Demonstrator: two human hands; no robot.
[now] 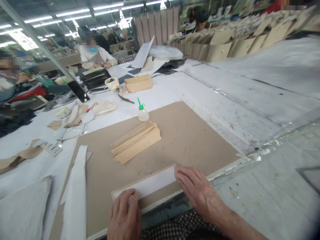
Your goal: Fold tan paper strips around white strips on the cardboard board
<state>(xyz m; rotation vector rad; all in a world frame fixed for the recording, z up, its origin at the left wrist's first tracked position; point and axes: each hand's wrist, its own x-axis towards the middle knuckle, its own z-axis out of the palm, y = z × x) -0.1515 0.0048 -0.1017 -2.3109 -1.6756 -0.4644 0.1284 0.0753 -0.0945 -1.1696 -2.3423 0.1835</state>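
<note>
A white strip (152,186) lies over a slightly larger tan backing piece (147,175) at the near edge of the brown board (182,133). My left hand (125,213) has its bent fingers closed on the strip's left end. At the right end, the fingers of my right hand (200,190) are close together and hold the corner; their tips are partly hidden. Beyond the strip rests a fanned stack of tan strips (137,141). Long white strips (77,186) are piled on the board's left side.
A clear squeeze bottle with a green nozzle (143,114) stands behind the stack. Farther back are a phone (78,91), a tan bundle (138,83) and black pieces (96,78). Bag-like tan panels (220,46) line the back right. Co-workers (96,55) sit across the table.
</note>
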